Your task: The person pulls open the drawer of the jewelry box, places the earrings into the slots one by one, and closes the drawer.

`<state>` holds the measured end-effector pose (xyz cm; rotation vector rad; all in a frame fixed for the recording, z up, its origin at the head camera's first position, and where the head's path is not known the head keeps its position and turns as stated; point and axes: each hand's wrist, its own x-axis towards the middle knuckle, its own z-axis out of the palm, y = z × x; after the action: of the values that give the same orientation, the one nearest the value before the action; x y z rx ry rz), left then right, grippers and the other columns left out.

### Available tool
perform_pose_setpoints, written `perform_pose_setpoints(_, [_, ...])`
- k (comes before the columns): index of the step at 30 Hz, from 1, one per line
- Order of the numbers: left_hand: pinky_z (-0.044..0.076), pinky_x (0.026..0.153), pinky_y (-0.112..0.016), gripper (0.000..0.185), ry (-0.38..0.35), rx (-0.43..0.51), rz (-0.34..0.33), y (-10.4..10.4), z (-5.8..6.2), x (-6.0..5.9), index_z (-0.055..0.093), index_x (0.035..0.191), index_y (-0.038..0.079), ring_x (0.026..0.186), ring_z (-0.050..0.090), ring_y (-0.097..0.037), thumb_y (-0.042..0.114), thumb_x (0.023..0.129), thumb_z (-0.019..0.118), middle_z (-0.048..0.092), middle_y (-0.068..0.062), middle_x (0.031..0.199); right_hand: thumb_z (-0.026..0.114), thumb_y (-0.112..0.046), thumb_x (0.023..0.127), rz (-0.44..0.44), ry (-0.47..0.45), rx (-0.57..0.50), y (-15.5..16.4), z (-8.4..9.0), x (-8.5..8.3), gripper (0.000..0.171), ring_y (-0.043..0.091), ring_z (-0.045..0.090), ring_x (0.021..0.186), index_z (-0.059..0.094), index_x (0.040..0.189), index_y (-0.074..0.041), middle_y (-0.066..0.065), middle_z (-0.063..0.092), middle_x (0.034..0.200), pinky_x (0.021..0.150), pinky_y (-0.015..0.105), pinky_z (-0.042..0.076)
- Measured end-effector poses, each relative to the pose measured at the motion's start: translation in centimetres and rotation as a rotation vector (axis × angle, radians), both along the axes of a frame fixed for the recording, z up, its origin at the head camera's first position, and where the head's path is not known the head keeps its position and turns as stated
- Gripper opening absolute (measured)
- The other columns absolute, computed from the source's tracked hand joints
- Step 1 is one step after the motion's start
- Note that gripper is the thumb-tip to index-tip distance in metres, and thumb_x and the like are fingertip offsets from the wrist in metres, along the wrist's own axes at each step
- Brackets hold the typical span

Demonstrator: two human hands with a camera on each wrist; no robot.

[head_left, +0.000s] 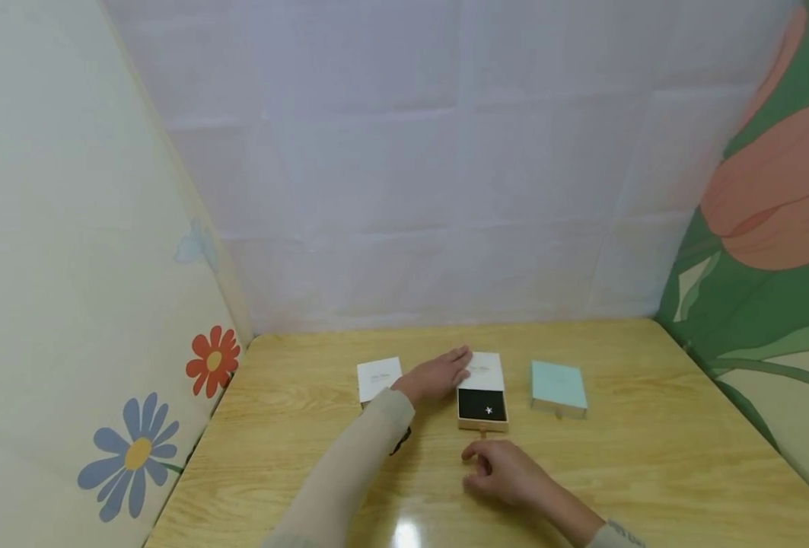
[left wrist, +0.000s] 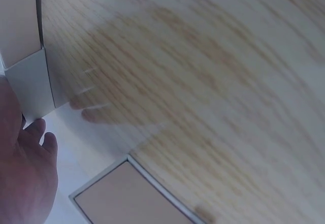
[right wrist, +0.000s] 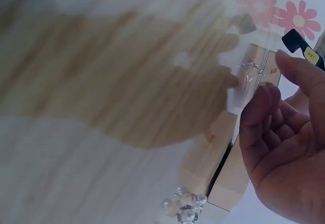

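My left hand [head_left: 438,377] lies with its fingers extended along the left side of a white box sleeve [head_left: 484,371] in the middle of the table. Out of that sleeve's near end projects a drawer with a black lining [head_left: 472,403], and a small silver star-shaped piece [head_left: 488,410] lies on it. A short pull tab [head_left: 482,434] sticks out from the drawer's front. Just in front of the tab, my right hand [head_left: 510,473] hovers with loosely bent fingers. In the right wrist view, its thumb and fingertips [right wrist: 268,94] are apart, with nothing between them.
A second white box [head_left: 379,378] lies to the left, partly behind my left forearm. To the right is a pale turquoise box [head_left: 558,384]. In the right wrist view, a cluster of clear beads [right wrist: 187,209] shows at the bottom. A white cloth [head_left: 418,183] hangs behind the table.
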<state>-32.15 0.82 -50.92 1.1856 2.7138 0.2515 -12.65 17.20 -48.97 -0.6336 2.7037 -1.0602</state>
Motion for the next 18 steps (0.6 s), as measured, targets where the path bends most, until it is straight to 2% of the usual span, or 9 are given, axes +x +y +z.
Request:
perform_pose_setpoints(7, [0.018, 0.126, -0.031, 0.062, -0.005, -0.003, 0.003, 0.00, 0.40, 0.27, 0.011, 0.164, 0.017, 0.156, 0.010, -0.016, 0.048, 0.111, 0.015, 0.006, 0.000, 0.171, 0.081, -0.018, 0.083, 0.041, -0.011, 0.018, 0.16, -0.11, 0.07, 0.022, 0.000, 0.046, 0.061, 0.069, 0.099, -0.008, -0.012, 0.053, 0.070, 0.056, 0.022, 0.041])
perform_pose_setpoints(18, [0.015, 0.126, -0.031, 0.061, -0.029, 0.025, 0.004, -0.16, 0.20, 0.43, 0.011, 0.164, 0.018, 0.156, 0.009, -0.014, 0.048, 0.111, 0.015, 0.006, 0.001, 0.171, 0.079, -0.013, 0.083, 0.060, 0.000, 0.039, -0.17, -0.43, -0.14, 0.016, -0.001, 0.046, 0.061, 0.064, 0.084, -0.014, -0.013, 0.053, 0.069, 0.055, 0.021, 0.042])
